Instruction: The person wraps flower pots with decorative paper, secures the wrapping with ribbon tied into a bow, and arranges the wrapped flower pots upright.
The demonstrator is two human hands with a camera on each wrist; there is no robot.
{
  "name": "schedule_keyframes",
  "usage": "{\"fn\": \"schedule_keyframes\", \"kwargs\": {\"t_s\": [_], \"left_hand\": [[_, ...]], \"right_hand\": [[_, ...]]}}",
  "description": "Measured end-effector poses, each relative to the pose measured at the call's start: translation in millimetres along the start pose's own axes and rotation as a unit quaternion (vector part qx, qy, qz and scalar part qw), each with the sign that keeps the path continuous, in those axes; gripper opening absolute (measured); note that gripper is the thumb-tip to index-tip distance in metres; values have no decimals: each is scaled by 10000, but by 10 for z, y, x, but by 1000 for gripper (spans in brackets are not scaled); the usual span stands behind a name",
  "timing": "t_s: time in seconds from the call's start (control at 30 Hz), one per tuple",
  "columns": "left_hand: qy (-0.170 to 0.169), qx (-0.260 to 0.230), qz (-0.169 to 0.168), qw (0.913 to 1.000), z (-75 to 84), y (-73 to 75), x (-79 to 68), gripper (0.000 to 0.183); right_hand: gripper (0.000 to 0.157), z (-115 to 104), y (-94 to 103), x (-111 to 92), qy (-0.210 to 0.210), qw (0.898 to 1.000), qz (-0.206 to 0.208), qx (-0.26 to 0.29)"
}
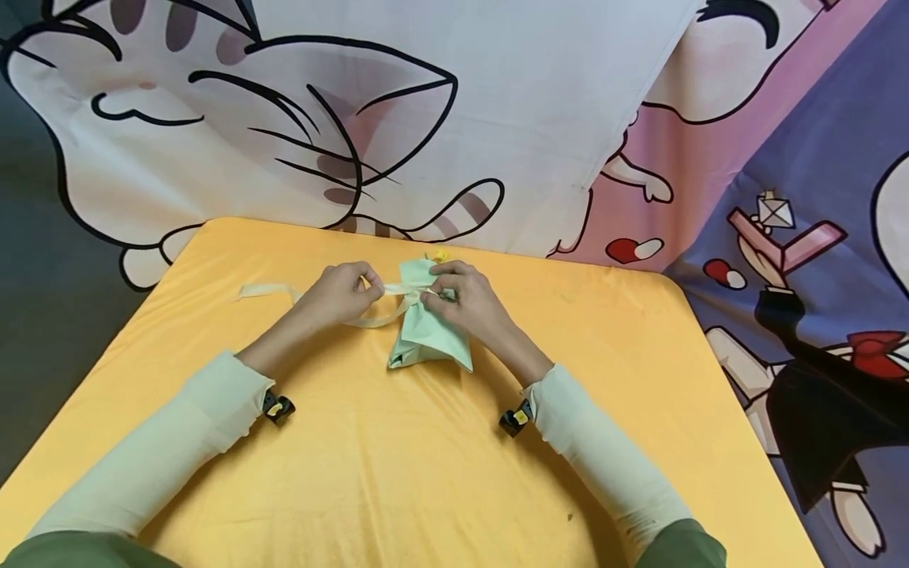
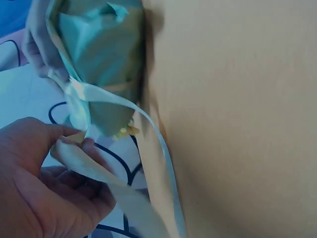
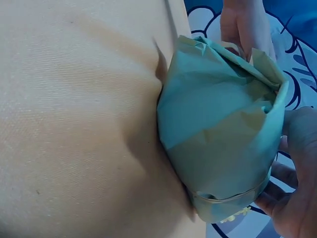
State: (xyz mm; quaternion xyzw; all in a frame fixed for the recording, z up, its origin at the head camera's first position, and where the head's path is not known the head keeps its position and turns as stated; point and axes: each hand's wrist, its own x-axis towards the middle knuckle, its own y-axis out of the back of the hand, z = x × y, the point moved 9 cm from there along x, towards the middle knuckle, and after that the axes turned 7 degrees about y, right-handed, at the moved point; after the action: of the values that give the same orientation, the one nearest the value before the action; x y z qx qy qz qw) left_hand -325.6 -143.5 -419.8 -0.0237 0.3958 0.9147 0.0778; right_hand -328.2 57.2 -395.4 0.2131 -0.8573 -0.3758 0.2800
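Observation:
A small bouquet wrapped in pale green paper [image 1: 429, 335] lies on the table, yellow flowers [image 1: 439, 256] peeking out at its far end. Round its narrow part runs a cream ribbon [image 1: 376, 322], crossed at the front. My left hand [image 1: 338, 293] pinches the ribbon between thumb and fingertips, left of the bouquet; in the left wrist view a loose tail [image 2: 131, 203] trails from those fingers. At the crossing, my right hand [image 1: 472, 300] curls over the wrap's right side and pinches the ribbon. The paper hides part of the right fingers in the right wrist view.
A yellow cloth [image 1: 355, 457] covers the table, slightly wrinkled. Behind it hangs a white curtain [image 1: 540, 102] printed with a cartoon cat, and a pink and purple printed cloth [image 1: 802, 173] hangs on the right. Grey floor [image 1: 57, 347] shows at the left.

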Motion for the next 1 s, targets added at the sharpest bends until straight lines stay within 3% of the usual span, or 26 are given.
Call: {"fn": "schedule_keyframes", "kwargs": {"t_s": [0.2,0.37,0.57,0.73,0.87,1.0], "left_hand": [[-62,-337,-840,9959,155,-143,-215,26],[-400,-557,-1137,9911,439,-214,-410,24],[-802,-445,-1211,9884,776,-329,-593,24],[-1164,14,-1036,9878,1003,-420,-729,22],[-1771,311,-1015,9785,1220,-534,-838,27],[-2440,720,-995,9620,1406,-689,-949,30]], "right_hand": [[24,-7,10,27,-56,9998,-184,4],[23,-26,35,51,-66,9994,-337,-31],[24,-32,45,97,-45,9988,-466,-140],[25,-59,43,133,-44,9978,-650,-142],[24,-74,49,143,-48,9965,-811,-191],[22,-83,56,148,-21,9952,-949,-227]]}}
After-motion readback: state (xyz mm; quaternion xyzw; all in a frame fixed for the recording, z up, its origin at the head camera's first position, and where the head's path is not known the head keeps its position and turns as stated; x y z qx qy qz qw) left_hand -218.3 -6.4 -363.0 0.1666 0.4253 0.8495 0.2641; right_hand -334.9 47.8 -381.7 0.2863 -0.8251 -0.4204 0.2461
